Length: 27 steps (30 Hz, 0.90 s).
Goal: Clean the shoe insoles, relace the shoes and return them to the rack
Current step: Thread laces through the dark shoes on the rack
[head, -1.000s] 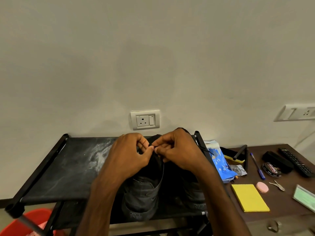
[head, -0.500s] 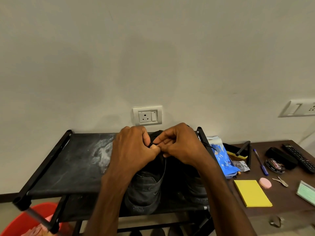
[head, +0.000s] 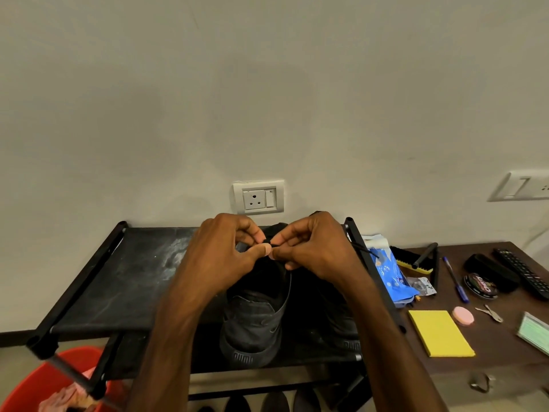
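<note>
Little differs from half a second back: both hands stay over the right half of the rack (head: 118, 278), thumbs tip to tip, and the dark shoe (head: 255, 322) has not shifted. The left hand (head: 225, 254), fingers curled, pinches the black lace (head: 268, 242) between thumb and forefinger. The right hand (head: 312, 251) pinches the same lace from the other side. The shoe stands on the rack's top shelf, heel toward its front edge, directly below both hands, its mouth under the thumbs. A second shoe (head: 338, 319) stands beside it, nearer the rack's right end, under the right forearm.
</note>
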Available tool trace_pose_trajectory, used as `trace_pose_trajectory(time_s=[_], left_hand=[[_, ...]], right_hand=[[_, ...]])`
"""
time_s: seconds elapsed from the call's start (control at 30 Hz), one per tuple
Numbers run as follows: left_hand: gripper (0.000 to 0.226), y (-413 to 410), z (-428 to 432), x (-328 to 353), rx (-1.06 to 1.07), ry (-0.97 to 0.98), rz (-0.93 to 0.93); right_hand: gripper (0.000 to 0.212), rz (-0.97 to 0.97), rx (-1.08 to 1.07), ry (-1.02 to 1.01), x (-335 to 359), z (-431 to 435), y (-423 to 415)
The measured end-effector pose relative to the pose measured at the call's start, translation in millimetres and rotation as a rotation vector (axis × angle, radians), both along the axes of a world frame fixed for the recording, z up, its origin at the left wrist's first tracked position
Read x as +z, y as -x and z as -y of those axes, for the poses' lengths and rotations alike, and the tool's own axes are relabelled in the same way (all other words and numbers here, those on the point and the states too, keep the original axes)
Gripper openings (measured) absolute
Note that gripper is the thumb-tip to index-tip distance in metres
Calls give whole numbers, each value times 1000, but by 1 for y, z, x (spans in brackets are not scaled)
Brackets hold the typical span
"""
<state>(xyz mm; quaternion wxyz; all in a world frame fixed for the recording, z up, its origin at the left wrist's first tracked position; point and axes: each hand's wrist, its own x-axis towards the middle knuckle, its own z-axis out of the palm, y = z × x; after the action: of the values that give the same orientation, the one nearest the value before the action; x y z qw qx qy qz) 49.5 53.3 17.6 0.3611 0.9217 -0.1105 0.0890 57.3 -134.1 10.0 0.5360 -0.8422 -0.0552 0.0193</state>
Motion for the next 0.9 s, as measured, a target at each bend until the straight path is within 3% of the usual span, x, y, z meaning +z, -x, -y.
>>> trace_pose_trajectory(time_s=[0.23,0.6,0.77,0.9], left_hand=[[10,2,-7,0,-125,72,-100],[20,-8,-17,-21,-155,245,-44],[9,-6,-10,-24,-135,252,106],[5,-5,-6,-23,-126,128,231]], right_hand=[[9,-3,-11,-7,-1,-1,-1],[11,9,9,-47,-1,-3,2],[12,14,-14,-47,0,-6,4],[11,-4,-7,-45,2,-4,4]])
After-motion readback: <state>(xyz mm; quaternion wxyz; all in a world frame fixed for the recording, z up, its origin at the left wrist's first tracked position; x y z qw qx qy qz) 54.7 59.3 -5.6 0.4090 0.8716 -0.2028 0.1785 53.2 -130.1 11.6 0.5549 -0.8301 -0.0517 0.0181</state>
